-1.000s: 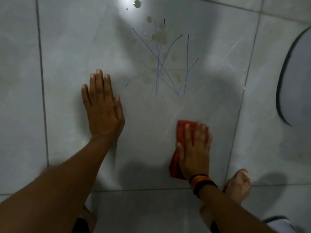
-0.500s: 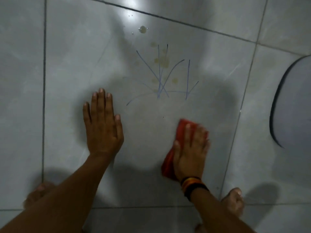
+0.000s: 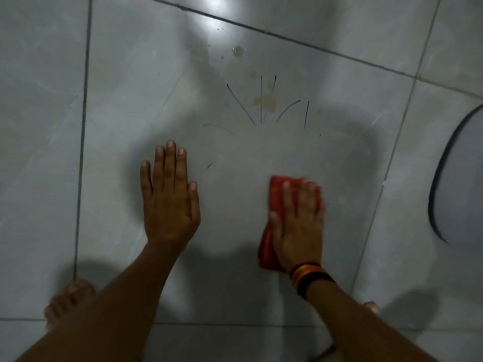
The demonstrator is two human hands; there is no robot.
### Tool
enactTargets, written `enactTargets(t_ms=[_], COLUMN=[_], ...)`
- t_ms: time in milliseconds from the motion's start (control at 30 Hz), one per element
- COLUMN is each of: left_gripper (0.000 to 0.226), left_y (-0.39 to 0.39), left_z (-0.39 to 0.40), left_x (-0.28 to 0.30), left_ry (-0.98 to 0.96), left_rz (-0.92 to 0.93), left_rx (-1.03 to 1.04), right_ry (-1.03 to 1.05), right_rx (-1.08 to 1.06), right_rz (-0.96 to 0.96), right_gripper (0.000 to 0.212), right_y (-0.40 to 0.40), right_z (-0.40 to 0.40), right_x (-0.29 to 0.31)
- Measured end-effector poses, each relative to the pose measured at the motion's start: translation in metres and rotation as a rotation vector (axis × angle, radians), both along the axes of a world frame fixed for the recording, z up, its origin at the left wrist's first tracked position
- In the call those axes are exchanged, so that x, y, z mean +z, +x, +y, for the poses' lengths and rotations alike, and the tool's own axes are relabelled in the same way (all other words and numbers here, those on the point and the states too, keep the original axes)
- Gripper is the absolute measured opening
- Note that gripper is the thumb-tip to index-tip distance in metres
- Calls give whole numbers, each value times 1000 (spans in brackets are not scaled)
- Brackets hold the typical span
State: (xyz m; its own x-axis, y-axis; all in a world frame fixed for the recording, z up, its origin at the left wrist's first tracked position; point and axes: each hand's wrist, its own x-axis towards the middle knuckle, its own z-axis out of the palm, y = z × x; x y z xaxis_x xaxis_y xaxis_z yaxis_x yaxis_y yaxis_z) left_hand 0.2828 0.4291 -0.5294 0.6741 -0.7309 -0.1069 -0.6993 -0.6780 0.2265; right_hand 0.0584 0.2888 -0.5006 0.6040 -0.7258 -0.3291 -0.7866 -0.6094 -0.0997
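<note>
A red cloth (image 3: 275, 189) lies on the pale grey tiled floor (image 3: 130, 74). My right hand (image 3: 299, 220) presses flat on it with straight fingers; it is slightly blurred. My left hand (image 3: 170, 197) rests flat on the tile to the left, fingers straight and together. Beyond both hands, blue pen lines (image 3: 261, 105) fan out on the tile, crossed by yellowish stains (image 3: 266, 101). A round droplet (image 3: 238, 51) sits farther away.
Dark grout lines (image 3: 83, 126) divide the tiles. A grey mat with a dark curved border (image 3: 439, 178) lies at the right edge. My bare foot (image 3: 69, 299) shows at the lower left, a toe (image 3: 371, 307) at the lower right. A light reflection (image 3: 214, 3) glares at the top.
The lower parts of the blue lines are gone; only their upper stubs are left. My right hand keeps rubbing the cloth just below them. The left hand stays planted.
</note>
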Motion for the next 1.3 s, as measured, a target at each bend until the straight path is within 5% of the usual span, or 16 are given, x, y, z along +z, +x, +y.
enactTargets(t_ms=[167, 300, 433, 567, 700, 867, 1000, 1133, 1300], left_gripper=[68, 67, 68, 66, 67, 67, 67, 68, 68], left_y=[2, 2, 4, 3, 2, 3, 2, 2, 1], left_z=[-2, -2, -1, 0, 0, -2, -1, 2, 2], left_x=[-3, -3, -2, -2, -5, -5, -4, -8, -14], left_ry=[-3, -25, -21, -13, 0, -23, -35, -31, -46], left_rz=[-8, -25, -2, -9, -19, -19, -19, -27, -53], left_rx=[-8, -13, -16, -17, -20, -21, -20, -23, -27], right_ry=[-131, -125, 11, -77, -157, -159, -30, -56, -187], right_rx=[-457, -47, 292, -32, -353, 65, 438, 271, -77], right_rz=[-65, -152, -126, -26, -77, -204, -152, -72, -169], right_gripper=[67, 67, 67, 66, 67, 65, 64, 64, 66], right_y=[97, 167, 101, 41, 115, 206, 128, 99, 236], right_z=[-101, -66, -15, -54, -113, -89, -53, -105, -158], right_x=[-12, -22, -12, -5, -10, -23, -12, -11, -17])
